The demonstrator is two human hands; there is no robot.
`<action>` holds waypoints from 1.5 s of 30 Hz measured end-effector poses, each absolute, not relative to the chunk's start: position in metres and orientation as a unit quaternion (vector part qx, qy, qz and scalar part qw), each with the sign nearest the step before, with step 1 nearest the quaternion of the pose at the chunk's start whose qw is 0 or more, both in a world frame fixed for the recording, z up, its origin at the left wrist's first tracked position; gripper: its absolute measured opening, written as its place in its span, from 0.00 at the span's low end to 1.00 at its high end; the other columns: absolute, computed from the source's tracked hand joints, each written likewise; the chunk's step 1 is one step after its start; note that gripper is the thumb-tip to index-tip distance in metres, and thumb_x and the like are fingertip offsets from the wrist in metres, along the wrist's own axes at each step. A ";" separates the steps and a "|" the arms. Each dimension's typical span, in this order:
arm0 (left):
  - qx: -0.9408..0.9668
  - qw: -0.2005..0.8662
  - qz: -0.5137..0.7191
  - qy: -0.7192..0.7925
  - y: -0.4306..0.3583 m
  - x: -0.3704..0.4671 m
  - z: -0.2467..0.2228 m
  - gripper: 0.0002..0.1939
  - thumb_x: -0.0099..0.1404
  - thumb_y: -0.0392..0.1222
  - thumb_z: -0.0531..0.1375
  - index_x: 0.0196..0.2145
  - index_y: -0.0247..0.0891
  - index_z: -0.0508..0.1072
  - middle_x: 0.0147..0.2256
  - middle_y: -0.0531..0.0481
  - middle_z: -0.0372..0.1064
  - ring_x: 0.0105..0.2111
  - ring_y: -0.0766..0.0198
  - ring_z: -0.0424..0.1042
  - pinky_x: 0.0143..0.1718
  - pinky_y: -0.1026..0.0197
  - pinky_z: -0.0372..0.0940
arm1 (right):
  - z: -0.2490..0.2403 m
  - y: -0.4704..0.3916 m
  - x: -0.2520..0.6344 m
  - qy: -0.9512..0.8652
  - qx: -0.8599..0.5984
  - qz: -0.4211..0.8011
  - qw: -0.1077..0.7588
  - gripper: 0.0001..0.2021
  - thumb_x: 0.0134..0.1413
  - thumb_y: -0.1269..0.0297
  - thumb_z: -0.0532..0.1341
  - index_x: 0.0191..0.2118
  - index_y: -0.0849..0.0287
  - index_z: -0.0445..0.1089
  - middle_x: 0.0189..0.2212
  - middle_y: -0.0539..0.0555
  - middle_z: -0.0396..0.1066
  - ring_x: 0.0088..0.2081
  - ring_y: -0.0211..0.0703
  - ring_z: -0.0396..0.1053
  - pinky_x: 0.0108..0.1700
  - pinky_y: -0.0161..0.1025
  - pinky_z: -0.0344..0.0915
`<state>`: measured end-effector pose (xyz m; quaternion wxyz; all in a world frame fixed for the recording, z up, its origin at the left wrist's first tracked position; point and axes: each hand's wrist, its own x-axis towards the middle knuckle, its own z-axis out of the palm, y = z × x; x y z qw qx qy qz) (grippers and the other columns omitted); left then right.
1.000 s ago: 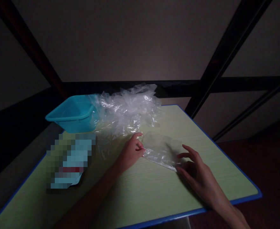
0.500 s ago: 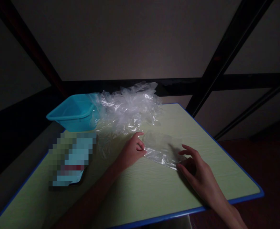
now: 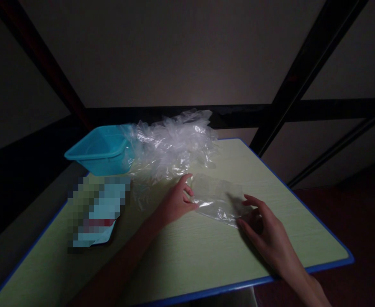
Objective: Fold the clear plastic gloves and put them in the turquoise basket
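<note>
Between left hand (image 3: 176, 202) and right hand (image 3: 268, 232) lies thin, glossy clear plastic film (image 3: 217, 202); beyond them, a crinkled, shiny plastic heap (image 3: 177, 145); beneath, a wood-grained tabletop (image 3: 206, 260), perhaps laminate in this dimness.

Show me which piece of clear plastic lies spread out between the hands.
The flattened piece nearest the person; the other clear plastic is crumpled in a heap behind it.

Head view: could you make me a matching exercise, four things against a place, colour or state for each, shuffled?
1. Basin
2. Plastic heap
3. Single plastic piece
4. Tabletop

A. Spread between left hand and right hand
B. Pale yellow-green
C. Turquoise
D. Crumpled, at the far side

Pairs: 1-C, 2-D, 3-A, 4-B
</note>
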<state>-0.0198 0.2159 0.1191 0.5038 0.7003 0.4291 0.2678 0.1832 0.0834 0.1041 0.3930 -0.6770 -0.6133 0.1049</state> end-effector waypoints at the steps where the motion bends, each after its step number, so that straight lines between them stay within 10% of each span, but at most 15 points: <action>1: 0.719 0.457 0.278 0.445 0.215 -0.020 0.120 0.39 0.44 0.29 0.64 0.54 0.39 0.57 0.33 0.56 0.61 0.23 0.71 0.65 0.26 0.65 0.63 | 0.105 0.082 0.184 -0.619 -0.679 0.076 0.387 0.18 0.55 0.61 0.55 0.51 0.60 0.60 0.40 0.61 0.68 0.32 0.46 0.67 0.33 0.46 0.67; 7: 0.840 0.208 0.293 0.408 0.194 -0.011 0.127 0.24 0.56 0.32 0.60 0.51 0.40 0.62 0.49 0.44 0.63 0.50 0.55 0.64 0.51 0.52 0.60 | 0.116 0.075 0.178 -0.699 -0.645 -0.028 0.308 0.18 0.59 0.63 0.51 0.54 0.57 0.63 0.46 0.62 0.68 0.46 0.55 0.67 0.44 0.55 0.66; 12: 0.938 0.141 0.129 0.289 0.172 -0.001 0.125 0.26 0.64 0.45 0.54 0.57 0.31 0.58 0.62 0.37 0.48 0.62 0.52 0.47 0.60 0.49 0.49 | 0.108 0.070 0.167 -0.788 -0.590 -0.033 0.171 0.32 0.59 0.51 0.51 0.65 0.58 0.43 0.60 0.64 0.54 0.59 0.60 0.55 0.55 0.66 0.53; 32: 0.955 0.116 0.074 0.264 0.173 -0.003 0.118 0.31 0.65 0.55 0.51 0.60 0.36 0.54 0.64 0.39 0.41 0.64 0.50 0.39 0.61 0.46 0.42 | 0.104 0.061 0.185 -0.747 -0.635 -0.002 0.199 0.33 0.61 0.53 0.49 0.66 0.52 0.32 0.62 0.62 0.50 0.60 0.61 0.52 0.54 0.68 0.53; 45: 0.967 0.148 0.067 0.197 0.159 0.002 0.112 0.35 0.63 0.62 0.49 0.61 0.41 0.51 0.65 0.40 0.39 0.64 0.48 0.38 0.61 0.46 0.40 | 0.093 0.054 0.216 -0.710 -0.677 -0.014 0.194 0.28 0.61 0.51 0.47 0.64 0.53 0.46 0.59 0.63 0.57 0.58 0.62 0.57 0.53 0.71 0.53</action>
